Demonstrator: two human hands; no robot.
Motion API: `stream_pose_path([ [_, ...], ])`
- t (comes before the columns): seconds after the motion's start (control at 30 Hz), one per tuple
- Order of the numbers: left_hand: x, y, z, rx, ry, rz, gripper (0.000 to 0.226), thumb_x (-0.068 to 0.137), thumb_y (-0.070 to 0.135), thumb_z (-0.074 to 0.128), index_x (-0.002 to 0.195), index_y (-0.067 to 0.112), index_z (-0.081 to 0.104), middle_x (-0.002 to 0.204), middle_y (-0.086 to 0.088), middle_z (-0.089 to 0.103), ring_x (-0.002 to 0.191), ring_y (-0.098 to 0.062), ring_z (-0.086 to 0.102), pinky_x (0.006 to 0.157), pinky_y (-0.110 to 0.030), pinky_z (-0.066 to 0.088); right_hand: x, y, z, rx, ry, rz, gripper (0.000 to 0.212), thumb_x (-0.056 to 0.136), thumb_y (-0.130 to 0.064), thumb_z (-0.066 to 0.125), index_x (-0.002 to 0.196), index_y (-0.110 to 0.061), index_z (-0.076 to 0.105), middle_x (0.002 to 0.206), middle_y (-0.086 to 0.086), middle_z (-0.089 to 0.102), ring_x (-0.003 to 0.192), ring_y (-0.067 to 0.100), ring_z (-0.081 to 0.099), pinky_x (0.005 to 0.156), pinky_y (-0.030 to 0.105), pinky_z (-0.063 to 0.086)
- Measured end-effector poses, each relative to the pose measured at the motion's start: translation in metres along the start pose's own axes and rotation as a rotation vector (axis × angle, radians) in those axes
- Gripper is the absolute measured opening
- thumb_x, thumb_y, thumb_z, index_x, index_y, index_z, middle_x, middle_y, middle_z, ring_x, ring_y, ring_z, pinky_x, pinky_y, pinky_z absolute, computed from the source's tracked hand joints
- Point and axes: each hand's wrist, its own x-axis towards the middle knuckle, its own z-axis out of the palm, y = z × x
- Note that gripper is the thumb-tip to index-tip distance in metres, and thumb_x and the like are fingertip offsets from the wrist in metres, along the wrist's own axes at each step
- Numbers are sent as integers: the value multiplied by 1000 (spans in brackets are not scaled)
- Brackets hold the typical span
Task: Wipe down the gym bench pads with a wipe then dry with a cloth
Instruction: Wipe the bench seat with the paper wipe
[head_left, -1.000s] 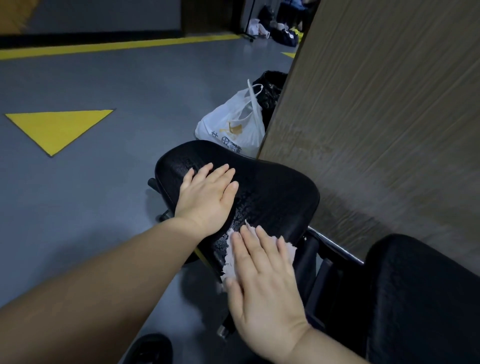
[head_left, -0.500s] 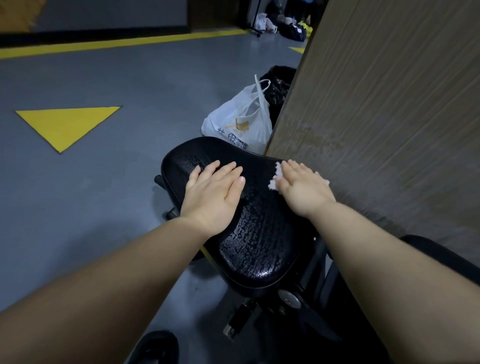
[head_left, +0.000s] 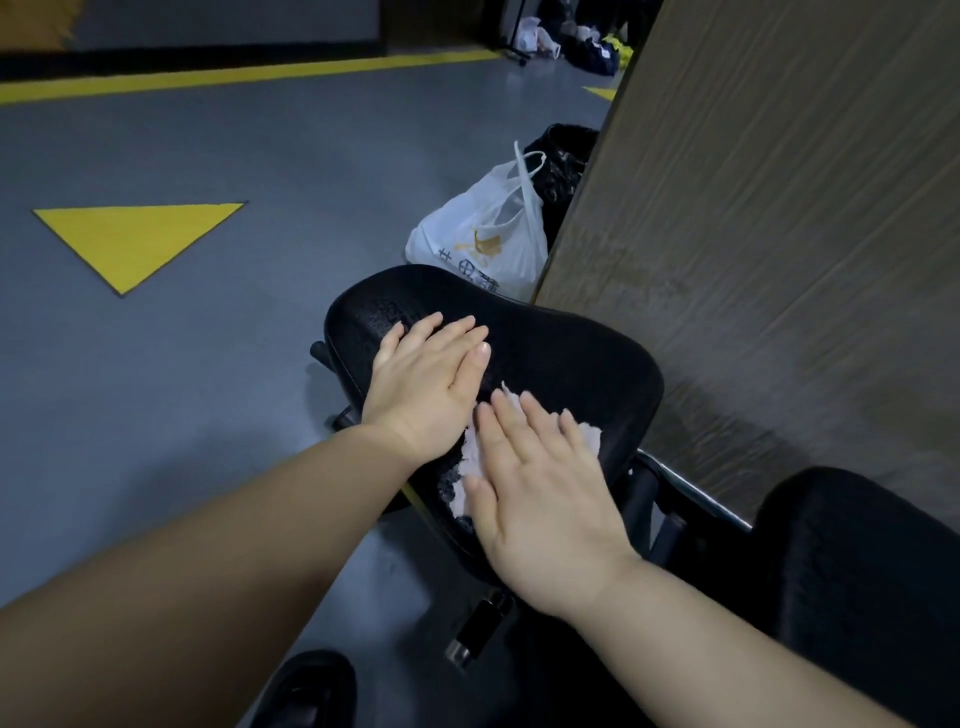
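Left hand (head_left: 426, 389) flat on the pad (head_left: 571, 353); right hand (head_left: 545, 493) presses the wipe (head_left: 589, 434) straight-fingered; beyond fingertips: white bag (head_left: 483, 244), wood panel (head_left: 779, 234), grey floor (head_left: 208, 389).

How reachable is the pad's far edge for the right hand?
Probably yes: the right hand presses the wipe on the pad, bare surface lies ahead, and the left hand rests beside that path.

Gym, black bench pad (head_left: 571, 353), grey floor (head_left: 270, 156) w/ yellow triangle (head_left: 135, 239) (stripe (head_left: 260, 75) too), bags (head_left: 589, 49) at back
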Motion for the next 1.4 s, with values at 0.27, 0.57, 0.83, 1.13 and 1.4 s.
stream_pose_path([
  [0.27, 1, -1, 0, 39, -4, 8, 47, 104, 41, 21, 148, 36, 35, 156, 21, 26, 147, -5, 8, 119, -33, -7, 57, 54, -7, 113, -117, 70, 59, 99, -47, 16, 153, -25, 10, 161, -7, 6, 147, 14, 3, 118, 38, 1],
  [0.57, 2, -7, 1, 16, -5, 24, 46, 103, 36, 30, 150, 37, 32, 158, 20, 22, 148, -7, 4, 118, -33, -11, 116, 93, -6, 110, -211, 339, 56, 102, -39, 19, 153, -18, 12, 161, -2, 8, 148, 18, 6, 118, 41, 5],
  [0.83, 5, -31, -4, -23, 52, -24, 52, 97, 44, 20, 148, 40, 34, 158, 18, 23, 148, -8, 6, 116, -30, -12, 30, 13, -6, 31, -89, 130, 63, 95, -41, 14, 151, -13, 23, 159, 7, 19, 146, 26, 17, 117, 47, 12],
  [1.13, 3, -43, 1, -115, 172, -136, 42, 105, 34, 31, 146, 36, 40, 161, 9, 18, 149, -12, 0, 119, -35, -9, 35, -3, -11, 64, -114, -18, 61, 98, -44, 11, 154, -20, 4, 161, -2, -2, 148, 19, -5, 115, 38, -10],
  [1.4, 0, -52, 6, -281, 226, -253, 44, 105, 38, 27, 147, 34, 37, 161, 14, 14, 149, -10, -4, 118, -40, 0, 136, 57, -6, 147, -232, 313, 58, 101, -43, 19, 154, -20, 10, 161, -3, 5, 148, 19, 3, 119, 43, 3],
])
